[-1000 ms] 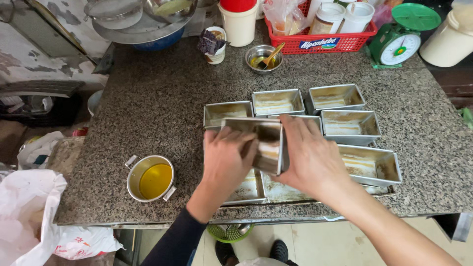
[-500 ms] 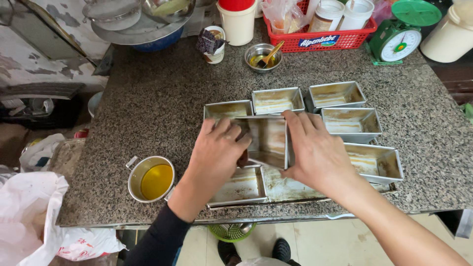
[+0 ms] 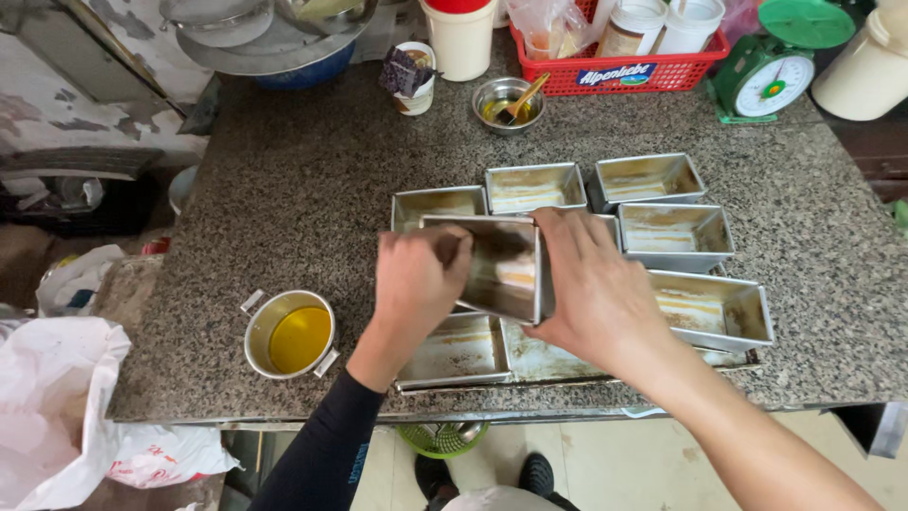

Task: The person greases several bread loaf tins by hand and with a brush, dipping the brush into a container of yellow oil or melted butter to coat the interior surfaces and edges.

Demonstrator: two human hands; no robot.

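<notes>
Two hands are on one tin: the left hand [image 3: 416, 284] is curled with its fingers down inside the lifted loaf tin [image 3: 497, 270], seemingly rubbing the inner wall, while the right hand [image 3: 591, 293] clamps the tin's right side, fingers spread along the wall. The tin is tilted up on edge, at the centre of the granite counter [image 3: 284, 218], above the other tins.

Risk, as I judge it: that tin looks greasy inside, so it could slip out of the right hand's grip and clatter onto the tins below. At eight o'clock from the hands, the pot of yellow oil [image 3: 290, 333] sits near the counter's front edge; a swinging left elbow could knock it off.

The count: I make it eight loaf tins visible, the held one included, though the hands may hide more. One oil pot. One small steel bowl [image 3: 507, 100] with a spoon at twelve o'clock, one red basket [image 3: 615, 71] at one o'clock, one green kitchen scale [image 3: 771, 76] at two o'clock
</notes>
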